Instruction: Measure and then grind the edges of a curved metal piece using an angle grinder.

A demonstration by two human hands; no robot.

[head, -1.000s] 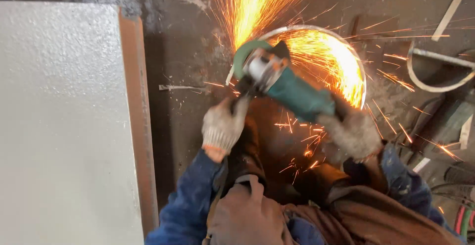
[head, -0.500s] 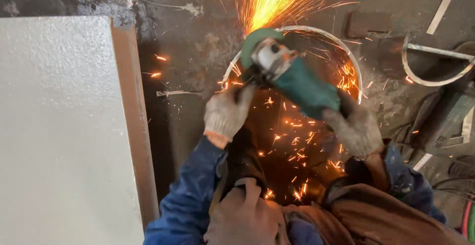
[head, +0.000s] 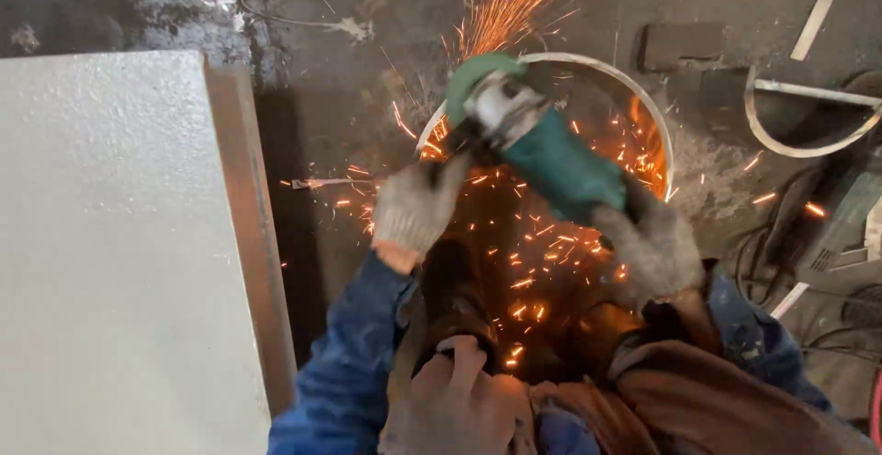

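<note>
Head view: person grinding, centre frame.
Grinder [head: 551, 156]: green, centre, on ring [head: 643, 106]; sparks upward.
Left hand [head: 413, 207]: gloved fingers holding side handle.
Right hand [head: 648, 248]: gloved fingers wrapped round grinder body.
Panel [head: 110, 253]: left.

The floor [head: 349, 115] was dark, stained concrete, grimy and scuffed. A large pale grey panel [head: 110, 253] with a rusty brown edge filled the left side. To the right lay a curved metal offcut [head: 799, 119], a flat pale strip [head: 822, 9], a dark block [head: 680, 46] and tangled black cables [head: 763, 244].
</note>
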